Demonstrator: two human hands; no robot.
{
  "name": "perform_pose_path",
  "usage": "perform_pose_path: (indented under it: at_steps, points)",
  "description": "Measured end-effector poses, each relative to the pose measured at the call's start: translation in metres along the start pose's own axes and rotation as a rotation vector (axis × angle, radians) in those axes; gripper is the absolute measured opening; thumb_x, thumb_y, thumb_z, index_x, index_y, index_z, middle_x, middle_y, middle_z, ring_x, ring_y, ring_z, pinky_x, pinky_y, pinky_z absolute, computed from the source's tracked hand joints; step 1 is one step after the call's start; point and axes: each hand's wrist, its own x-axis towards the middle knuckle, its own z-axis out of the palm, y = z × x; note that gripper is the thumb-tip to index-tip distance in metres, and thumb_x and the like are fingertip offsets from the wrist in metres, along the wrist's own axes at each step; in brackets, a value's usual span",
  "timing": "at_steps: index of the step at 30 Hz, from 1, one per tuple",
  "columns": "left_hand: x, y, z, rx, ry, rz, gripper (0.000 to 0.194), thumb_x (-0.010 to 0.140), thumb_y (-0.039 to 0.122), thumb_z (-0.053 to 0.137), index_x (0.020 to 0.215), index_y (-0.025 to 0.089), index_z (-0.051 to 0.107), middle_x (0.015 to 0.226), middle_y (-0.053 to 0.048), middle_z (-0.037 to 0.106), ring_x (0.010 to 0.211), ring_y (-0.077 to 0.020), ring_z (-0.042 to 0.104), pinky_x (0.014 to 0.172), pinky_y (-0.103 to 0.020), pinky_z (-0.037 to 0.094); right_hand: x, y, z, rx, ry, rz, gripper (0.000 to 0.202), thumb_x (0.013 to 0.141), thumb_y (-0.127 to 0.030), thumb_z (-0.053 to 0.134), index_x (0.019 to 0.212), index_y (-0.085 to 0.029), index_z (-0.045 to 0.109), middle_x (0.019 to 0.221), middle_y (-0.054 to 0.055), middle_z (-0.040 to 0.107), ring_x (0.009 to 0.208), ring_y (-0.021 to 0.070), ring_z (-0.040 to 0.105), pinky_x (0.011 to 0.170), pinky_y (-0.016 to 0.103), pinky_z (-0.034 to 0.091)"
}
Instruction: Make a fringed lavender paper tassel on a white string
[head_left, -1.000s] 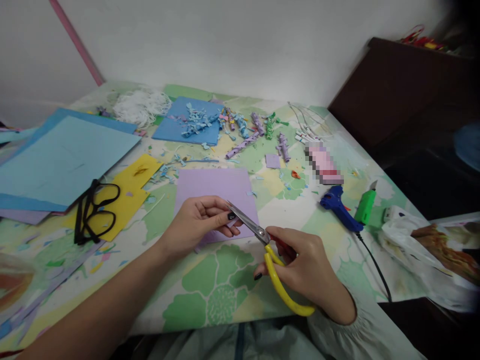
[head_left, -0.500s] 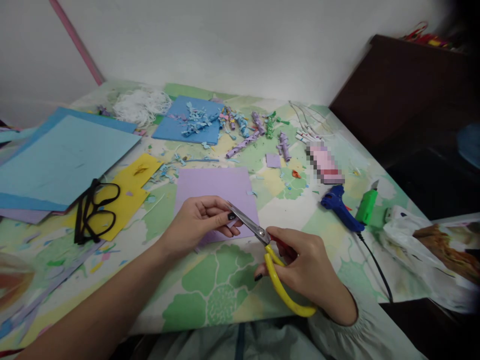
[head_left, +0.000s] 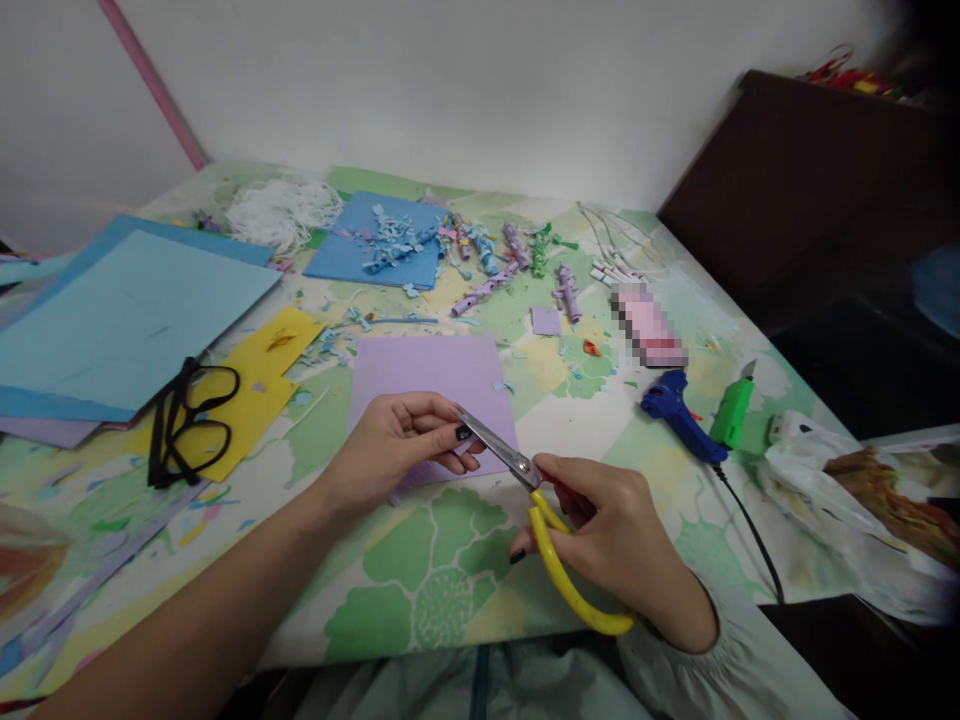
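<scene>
My right hand [head_left: 615, 530] grips a pair of scissors [head_left: 564, 560] with yellow handles, one finger near the pivot. The blades look nearly closed and point up and left to the fingertips of my left hand [head_left: 409, 445]. Thumb and forefinger of that hand are pinched at the blade tips; whatever lies between them is mostly hidden. Beneath both the left hand and the blades lies a square lilac sheet [head_left: 431, 365] on the flowered tablecloth [head_left: 420, 600].
Left are blue sheets [head_left: 142, 310], yellow paper [head_left: 259, 400] and black glasses [head_left: 195, 420]. Behind are white string [head_left: 281, 212], a blue pad [head_left: 330, 255] and a lilac paper roll [head_left: 568, 292]. Right are a pink phone-like object [head_left: 649, 325], blue glue gun [head_left: 682, 420], green cutter [head_left: 733, 412] and plastic bag [head_left: 810, 490].
</scene>
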Motion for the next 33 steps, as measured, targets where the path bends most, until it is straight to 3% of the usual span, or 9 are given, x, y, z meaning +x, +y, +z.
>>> perform_pose_path:
  at_steps: [13,19,24,29,33]
  points:
    - [-0.0023,-0.0005,0.0003,0.015,0.025,-0.008,0.018,0.073,0.022,0.077,0.079,0.012,0.063,0.066,-0.004,0.075,0.059,-0.0127,0.071,0.053,-0.015,0.055,-0.0015,0.0004,0.0004,0.014,0.003,-0.003,0.038,0.062,-0.037,0.085,0.088,-0.014,0.069,0.057,-0.005,0.053,0.049,0.0082,0.040,0.047,0.021,0.033]
    - [-0.0029,0.0009,0.0014,0.024,0.034,-0.015,0.019,0.071,0.023,0.078,0.077,0.012,0.063,0.065,-0.005,0.075,0.058,-0.0133,0.070,0.053,-0.016,0.055,-0.0010,0.0011,0.0005,0.016,0.009,0.001,0.037,0.063,-0.037,0.083,0.089,-0.014,0.069,0.060,-0.004,0.056,0.050,0.0082,0.041,0.048,0.021,0.035]
    - [-0.0021,0.0043,0.0024,0.053,0.041,-0.034,0.016,0.072,0.022,0.077,0.076,0.013,0.064,0.065,-0.005,0.075,0.059,-0.0142,0.071,0.053,-0.017,0.054,-0.0002,-0.0019,-0.0006,0.027,-0.038,0.064,0.028,0.068,-0.036,0.077,0.083,-0.013,0.070,0.053,-0.005,0.043,0.048,0.0083,0.035,0.045,0.022,0.030]
    - [-0.0031,0.0057,0.0017,0.073,0.039,-0.019,0.015,0.073,0.024,0.076,0.077,0.013,0.067,0.069,-0.005,0.075,0.061,-0.0151,0.071,0.054,-0.019,0.055,-0.0013,-0.0029,0.0002,0.344,-0.167,0.218,0.032,0.069,-0.046,0.074,0.079,-0.016,0.069,0.053,-0.004,0.043,0.049,0.0097,0.034,0.043,0.022,0.028]
    - [-0.0048,0.0066,0.0028,0.073,0.051,-0.007,0.016,0.073,0.024,0.076,0.080,0.013,0.067,0.072,-0.006,0.075,0.062,-0.0143,0.071,0.055,-0.018,0.055,0.0000,-0.0030,-0.0032,0.625,-0.175,0.342,0.038,0.062,-0.045,0.079,0.081,-0.016,0.065,0.059,-0.004,0.044,0.052,0.0099,0.037,0.045,0.022,0.031]
